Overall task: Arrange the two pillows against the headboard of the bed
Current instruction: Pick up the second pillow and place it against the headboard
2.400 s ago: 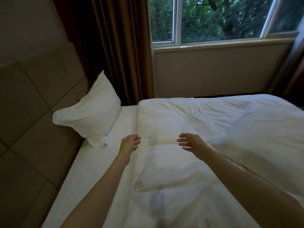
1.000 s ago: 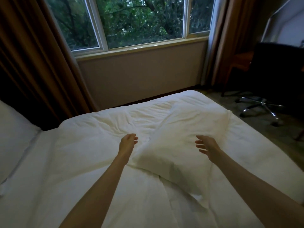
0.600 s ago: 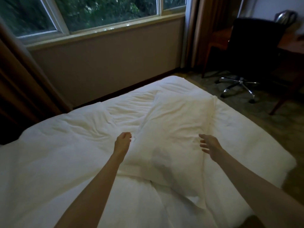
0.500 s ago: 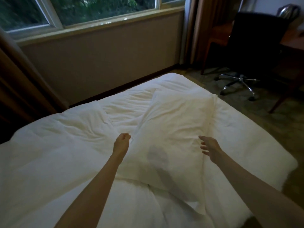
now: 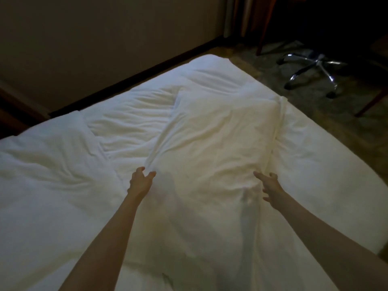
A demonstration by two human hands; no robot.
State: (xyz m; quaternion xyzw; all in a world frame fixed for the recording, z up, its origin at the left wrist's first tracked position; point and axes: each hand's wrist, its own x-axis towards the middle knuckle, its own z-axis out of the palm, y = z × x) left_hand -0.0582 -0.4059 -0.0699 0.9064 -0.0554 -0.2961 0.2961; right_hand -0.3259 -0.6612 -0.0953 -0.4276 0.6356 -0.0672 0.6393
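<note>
A white pillow (image 5: 214, 141) lies flat on the white duvet (image 5: 52, 177) near the foot of the bed. My left hand (image 5: 141, 181) hovers at the pillow's near left edge, fingers curled and apart, holding nothing. My right hand (image 5: 269, 184) is over the pillow's near right edge, fingers spread, also empty. The other pillow and the headboard are out of view.
A beige wall (image 5: 94, 38) with a dark skirting runs behind the bed. The chrome base of an office chair (image 5: 315, 68) stands on the floor at the right, beyond the foot of the bed. A curtain (image 5: 241, 15) hangs in the corner.
The view has swung right and down, away from the headboard pillow to the pillow at the foot. Both hands have reached forward to that pillow's near edges, fingers opening.
</note>
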